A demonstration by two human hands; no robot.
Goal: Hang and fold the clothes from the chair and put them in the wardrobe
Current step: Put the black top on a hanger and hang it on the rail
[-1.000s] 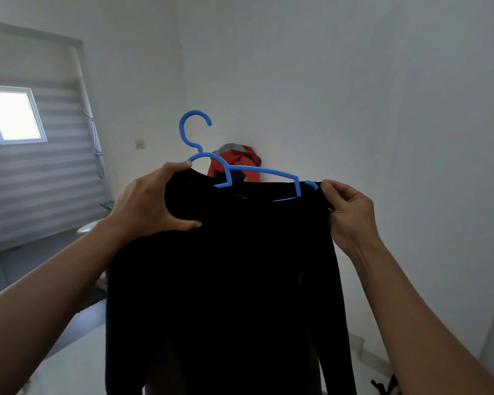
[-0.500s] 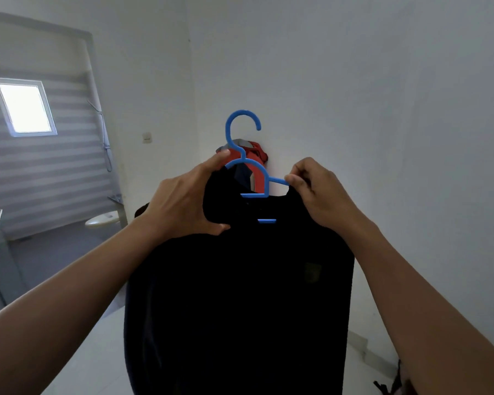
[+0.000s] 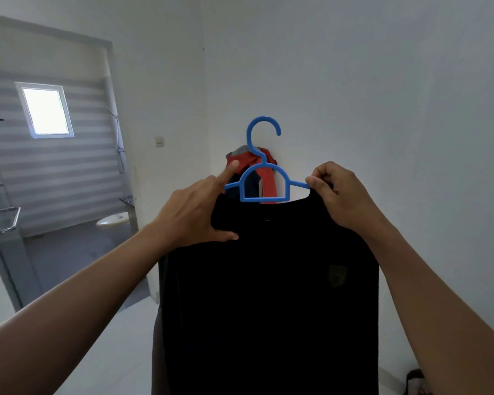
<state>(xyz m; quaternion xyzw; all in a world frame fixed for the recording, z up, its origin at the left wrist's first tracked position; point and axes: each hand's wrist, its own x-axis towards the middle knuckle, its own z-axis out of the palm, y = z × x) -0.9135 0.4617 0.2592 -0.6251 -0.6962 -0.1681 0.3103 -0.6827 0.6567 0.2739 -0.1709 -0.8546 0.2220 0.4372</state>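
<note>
— Where was the black shirt (image 3: pixel 268 295)?
— Held up in front of the person, draped on the blue hanger (image 3: pixel 263 199), its body hanging slack between both forearms. No wardrobe was in view.

— And the hands?
— The left hand (image 3: pixel 191 218) gripped one shoulder of the shirt, thumb across the front and forefinger stretched up beside the hanger. The right hand (image 3: pixel 340 195) pinched the neckline against the hanger's other arm.

— How would it have handled?
— Probably light, soft and limp. The thin plastic hanger looked stiff, but the cloth could slide off it. The bare hook above seemed the best hold for carrying.

— Room to move?
— A white wall corner stood close ahead, with an orange jacket (image 3: pixel 268 181) hanging behind the hanger. An open bathroom doorway (image 3: pixel 60 181) lay to the left.
</note>
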